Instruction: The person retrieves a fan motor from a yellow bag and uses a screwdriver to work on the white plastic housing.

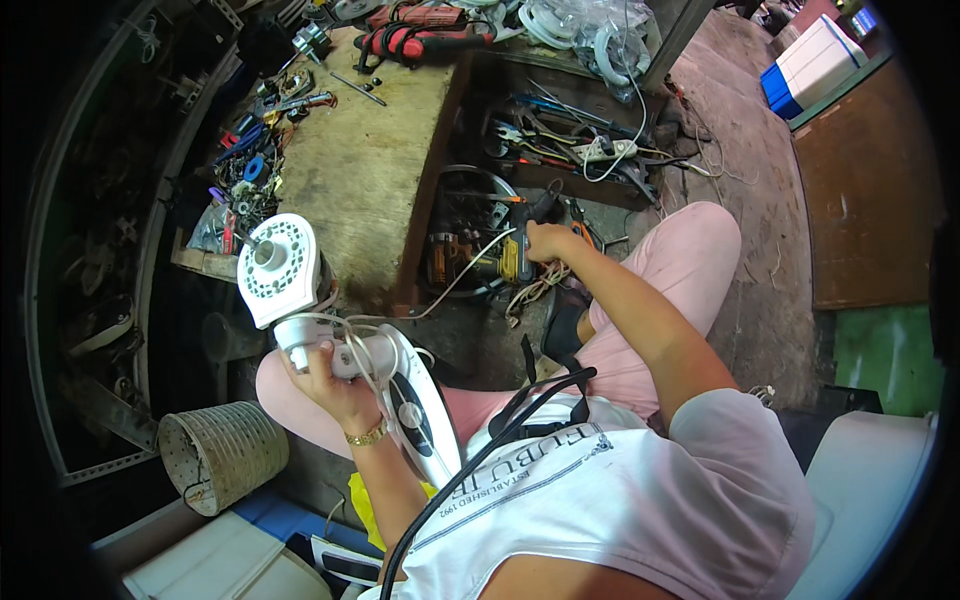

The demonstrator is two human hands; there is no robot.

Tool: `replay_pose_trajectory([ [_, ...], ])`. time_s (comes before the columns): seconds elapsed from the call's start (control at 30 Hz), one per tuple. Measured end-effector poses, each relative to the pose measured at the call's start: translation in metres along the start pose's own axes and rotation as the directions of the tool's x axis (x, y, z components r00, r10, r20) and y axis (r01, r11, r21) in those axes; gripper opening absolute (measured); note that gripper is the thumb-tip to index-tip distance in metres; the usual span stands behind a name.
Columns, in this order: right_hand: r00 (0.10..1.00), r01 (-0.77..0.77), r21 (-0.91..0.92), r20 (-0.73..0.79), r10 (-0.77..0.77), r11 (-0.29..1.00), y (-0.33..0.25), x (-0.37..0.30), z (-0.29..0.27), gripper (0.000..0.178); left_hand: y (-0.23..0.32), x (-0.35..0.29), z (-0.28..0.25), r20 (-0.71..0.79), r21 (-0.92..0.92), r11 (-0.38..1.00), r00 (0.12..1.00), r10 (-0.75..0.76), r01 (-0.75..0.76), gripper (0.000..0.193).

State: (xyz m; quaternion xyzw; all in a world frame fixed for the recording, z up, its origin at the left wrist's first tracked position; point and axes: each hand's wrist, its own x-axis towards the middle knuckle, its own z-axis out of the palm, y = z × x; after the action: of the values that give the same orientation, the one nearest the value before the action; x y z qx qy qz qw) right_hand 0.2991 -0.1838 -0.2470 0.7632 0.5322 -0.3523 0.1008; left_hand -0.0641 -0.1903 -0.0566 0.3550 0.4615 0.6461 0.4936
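A white electric fan without its blades or guard leans across my lap. Its round perforated motor housing [279, 257] points up and away, and its long base [415, 405] rests against my left thigh. My left hand [335, 385] is wrapped round the white neck, with the fan's pale cord [375, 365] looped beside it. Under the bench's edge, my right hand [553, 243] reaches down with curled fingers onto the dark end of a yellow-and-black cordless drill [511, 260]. The fingertips are partly hidden there.
A wooden workbench [365, 150] stands ahead, with small tools and parts along its left edge and a red power tool [425, 40] at the back. Pliers and screwdrivers fill a wooden tray [600, 185]. A woven basket [262, 445] stands at left. A black strap [470, 465] crosses my front.
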Motion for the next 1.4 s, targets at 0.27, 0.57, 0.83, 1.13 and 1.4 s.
replay_pose_trajectory([
  [0.27,0.665,0.504,-0.566,-0.228,-0.711,0.652,-0.111,-0.029,0.067,0.052,0.014,-0.013,-0.014,0.084,-0.033,0.999,0.995,0.046,-0.043,0.043],
  [0.57,0.763,0.629,0.067,0.139,-0.632,0.774,-0.08,-0.147,0.06,0.025,0.01,-0.003,-0.029,-0.054,-0.117,0.99,0.996,0.071,-0.077,0.045],
  [0.83,0.566,0.741,-0.113,-0.426,-0.706,0.662,-0.047,-0.174,0.025,0.039,-0.025,0.013,0.007,0.054,-0.081,0.99,0.992,0.116,-0.112,0.039],
  [1.13,0.317,0.67,0.593,-0.772,0.55,0.446,0.138,-0.162,-0.091,0.012,-0.031,0.023,0.022,-0.071,-0.08,0.984,0.985,0.156,-0.162,0.021],
  [1.4,0.759,-0.315,0.632,-0.281,0.588,0.708,0.171,0.014,0.113,0.056,-0.038,0.024,-0.029,-0.043,0.028,0.992,0.992,0.123,-0.122,0.039],
])
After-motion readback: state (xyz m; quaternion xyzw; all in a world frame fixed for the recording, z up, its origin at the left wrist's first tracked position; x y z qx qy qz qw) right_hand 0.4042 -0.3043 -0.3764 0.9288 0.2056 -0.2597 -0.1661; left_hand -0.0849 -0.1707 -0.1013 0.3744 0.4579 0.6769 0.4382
